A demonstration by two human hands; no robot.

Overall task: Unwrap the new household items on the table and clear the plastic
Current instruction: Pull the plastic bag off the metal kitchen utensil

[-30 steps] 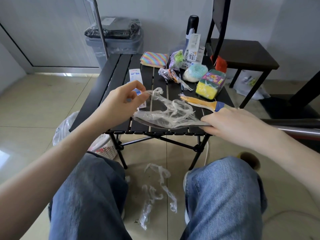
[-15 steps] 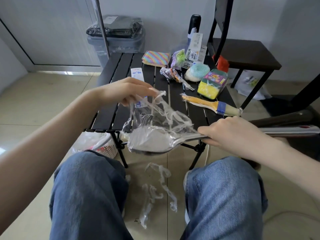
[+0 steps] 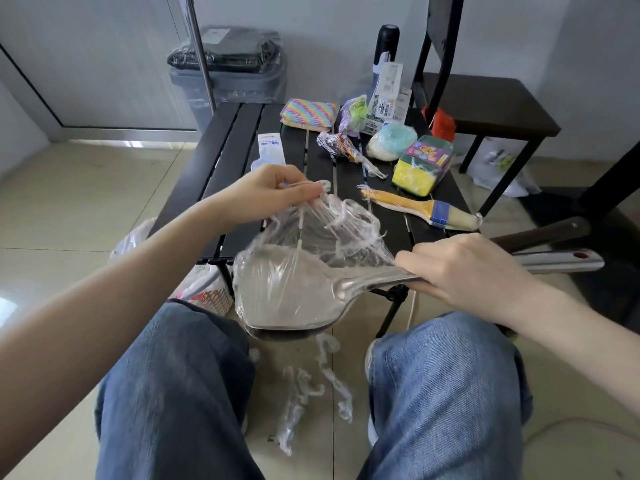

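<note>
The left hand (image 3: pixel 273 192) pinches a gathered bunch of plastic wrap (image 3: pixel 322 230) above the near edge of the bench (image 3: pixel 239 140). The right hand (image 3: pixel 464 268) is clamped around the handle of a metal ladle (image 3: pixel 291 299), which is held level over the person's knees, just off the bench's near edge.

Handling, as judged:
- The wrap is thin, light and clingy. It stretches into strands before it tears. Take it where it is already bunched, not where it lies flat on the bowl.
- The ladle is rigid and smooth, likely slippery under film. Hold the bare handle.

The bench is a low, black, slatted top. From left to right it carries a white packet (image 3: pixel 270 147), a rainbow cloth (image 3: pixel 308 114), small wrapped bundles, a round scrubber (image 3: pixel 391 145), a sponge pack (image 3: pixel 424 164) and, near the right edge, a brush (image 3: pixel 419 209).

Loose plastic strips (image 3: pixel 311 393) lie on the tiled floor between the feet. A lined bin (image 3: pixel 228 67) stands behind the far edge; a dark chair (image 3: pixel 485 105) stands to the right.
</note>
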